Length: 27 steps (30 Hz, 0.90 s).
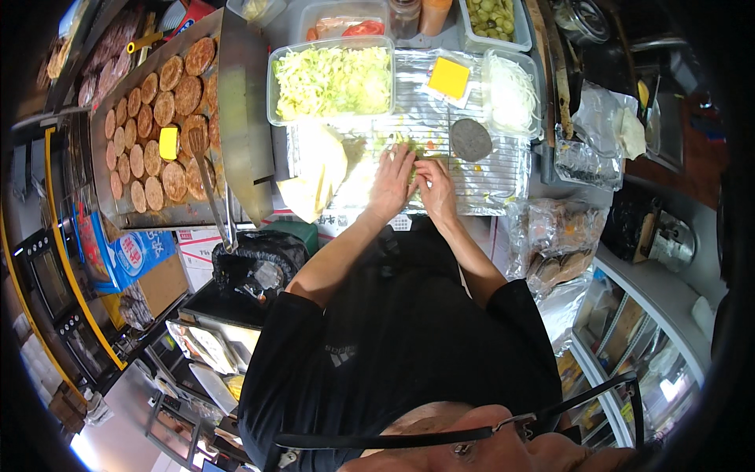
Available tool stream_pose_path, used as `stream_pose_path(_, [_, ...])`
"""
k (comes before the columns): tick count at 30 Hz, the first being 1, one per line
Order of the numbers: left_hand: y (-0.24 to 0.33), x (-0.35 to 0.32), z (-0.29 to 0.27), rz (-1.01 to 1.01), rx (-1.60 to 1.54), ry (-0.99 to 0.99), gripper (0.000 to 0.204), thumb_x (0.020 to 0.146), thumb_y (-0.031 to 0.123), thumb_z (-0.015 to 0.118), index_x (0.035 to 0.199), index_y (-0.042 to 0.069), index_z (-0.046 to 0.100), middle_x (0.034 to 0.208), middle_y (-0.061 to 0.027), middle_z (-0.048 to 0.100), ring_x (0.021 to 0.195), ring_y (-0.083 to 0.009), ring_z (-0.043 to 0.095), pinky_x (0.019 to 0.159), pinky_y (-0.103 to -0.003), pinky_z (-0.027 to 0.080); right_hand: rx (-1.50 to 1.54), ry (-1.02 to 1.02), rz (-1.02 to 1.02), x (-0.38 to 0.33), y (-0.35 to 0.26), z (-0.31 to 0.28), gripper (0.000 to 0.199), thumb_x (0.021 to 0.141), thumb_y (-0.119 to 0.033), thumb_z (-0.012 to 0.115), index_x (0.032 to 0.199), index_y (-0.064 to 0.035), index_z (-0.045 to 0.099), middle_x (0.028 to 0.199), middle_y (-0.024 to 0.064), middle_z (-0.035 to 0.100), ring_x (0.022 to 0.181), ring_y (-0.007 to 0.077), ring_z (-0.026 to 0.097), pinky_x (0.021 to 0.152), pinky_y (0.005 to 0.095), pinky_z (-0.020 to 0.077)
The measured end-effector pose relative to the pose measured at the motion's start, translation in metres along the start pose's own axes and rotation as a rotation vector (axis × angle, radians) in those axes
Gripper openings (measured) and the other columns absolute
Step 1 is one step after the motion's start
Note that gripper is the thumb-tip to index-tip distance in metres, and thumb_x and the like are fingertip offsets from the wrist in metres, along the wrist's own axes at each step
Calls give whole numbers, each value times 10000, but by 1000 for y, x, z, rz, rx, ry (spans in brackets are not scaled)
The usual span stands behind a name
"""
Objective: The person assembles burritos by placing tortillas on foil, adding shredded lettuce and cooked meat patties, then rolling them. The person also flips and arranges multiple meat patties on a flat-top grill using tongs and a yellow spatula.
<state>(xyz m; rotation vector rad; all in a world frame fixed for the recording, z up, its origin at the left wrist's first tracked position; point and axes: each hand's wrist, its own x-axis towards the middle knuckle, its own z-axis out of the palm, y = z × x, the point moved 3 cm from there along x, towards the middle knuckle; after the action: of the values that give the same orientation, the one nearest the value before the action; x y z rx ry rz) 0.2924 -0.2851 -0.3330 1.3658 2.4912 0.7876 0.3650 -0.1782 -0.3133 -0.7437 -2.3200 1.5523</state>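
Observation:
My left hand [391, 182] reaches over a foil-covered work surface [503, 185], fingers stretched forward onto scattered shreds of lettuce [403, 144]. Right beside it is my right hand [436, 191], its fingers curled together near the left fingertips. Whatever lies between those curled fingers is hidden. To the right of the hands sits a dark grey round disc [471, 140]. Beyond it lies a stack of orange cheese slices [448, 78] on white paper. A clear tub of shredded lettuce [333, 81] stands at the far left of the foil, and pale wrapping paper [316, 177] rests left of my hands.
At left, a griddle [102, 185] carries many browned patties [174, 181], a yellow block [168, 143] and a metal spatula [206, 173]. Tubs of sliced onion [511, 90], pickles [489, 20] and tomato [364, 29] line the back. Bagged patties or buns [558, 236] lie at right.

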Motion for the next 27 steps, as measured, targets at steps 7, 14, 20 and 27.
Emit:
stream_pose_path(7, [6,6,-10,-20,21,-53,741,804,271,725,1406,1,388,1479,-236,327,1364,-434,329,1143,-521,259,41,36,31,5,9,1,223,835,71,601,1049,11,603,977,141,633,870,262,671,758,333,550])
stream_pose_path(14, [17,-2,-51,-105,-206,88,849,683,224,836,1378,-9,408,1447,-256,356,1279,-425,436,1047,-454,411,29,4,62,3,13,-6,226,842,2,625,1067,-14,616,1010,142,633,928,281,657,808,359,535])
stream_pose_path(20, [7,-16,-63,-176,-247,109,729,705,205,826,1324,22,489,1366,-204,468,1192,-399,509,984,-435,458,-308,-68,-163,-2,-4,-3,250,800,-108,705,1031,-35,642,1078,134,592,1017,352,569,889,421,457])
stream_pose_path(27, [-3,-23,-43,-144,-234,153,357,737,106,775,1070,40,664,1135,-151,612,1020,-367,587,874,-419,497,-242,-92,-50,2,5,1,217,818,-106,691,1024,-49,653,1012,128,596,977,334,580,851,422,469])
